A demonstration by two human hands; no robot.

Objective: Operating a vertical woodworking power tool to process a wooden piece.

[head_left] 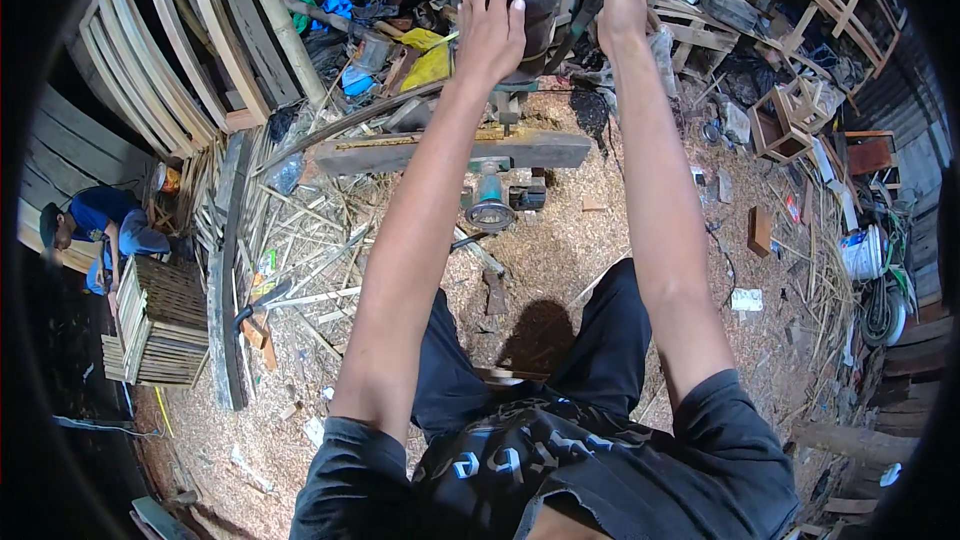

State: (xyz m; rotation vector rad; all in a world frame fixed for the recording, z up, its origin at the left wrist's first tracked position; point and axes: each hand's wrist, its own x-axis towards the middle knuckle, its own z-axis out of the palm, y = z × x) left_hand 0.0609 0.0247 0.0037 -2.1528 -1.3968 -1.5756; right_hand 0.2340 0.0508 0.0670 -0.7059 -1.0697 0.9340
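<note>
My left hand rests with its fingers stretched out against a black motor housing with a perforated round top. Beside it on the right, my right hand is closed around the upper end of a black lever on the same machine. Under the motor lies a thick wooden beam, set crosswise; my left forearm hides part of it. In front of the beam, a teal metal base part carries a round handwheel. The tool tip is too small to make out.
Wood shavings cover the floor, with thin offcuts at left and a wooden tool between my legs. A person works beside stacked slatted wood at far left. Curved boards lean behind; a small wooden frame stands right.
</note>
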